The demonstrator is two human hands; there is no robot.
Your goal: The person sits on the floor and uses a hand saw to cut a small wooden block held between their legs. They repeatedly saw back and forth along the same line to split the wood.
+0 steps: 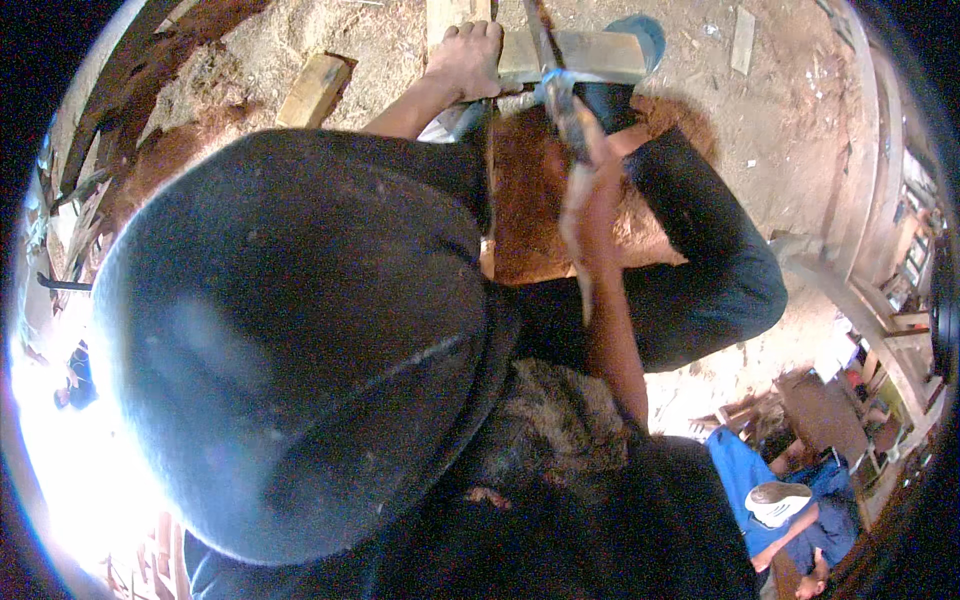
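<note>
My left hand (pixel 465 58) grips a pale upright board (pixel 452 14) at the top centre, its fingers curled over the wood. A short pale plank (pixel 610 55) lies crosswise beside it, in front of a blue item (pixel 648 38), possibly footwear. My right hand (pixel 593 168) is closed on a long, narrow tool (pixel 550 70) with a dark upper length and blue near its middle, which crosses that plank. The tool's kind is unclear. Below it is reddish sawdust (pixel 525 190), between my bent, dark-clad legs (pixel 720 280).
A loose wood block (pixel 310 90) and a small pale offcut (pixel 742 40) lie on the dusty ground. Timber pieces (pixel 70 160) line the left, and curved wooden members (pixel 865 150) the right. Another person (pixel 740 480) in blue is at the lower right.
</note>
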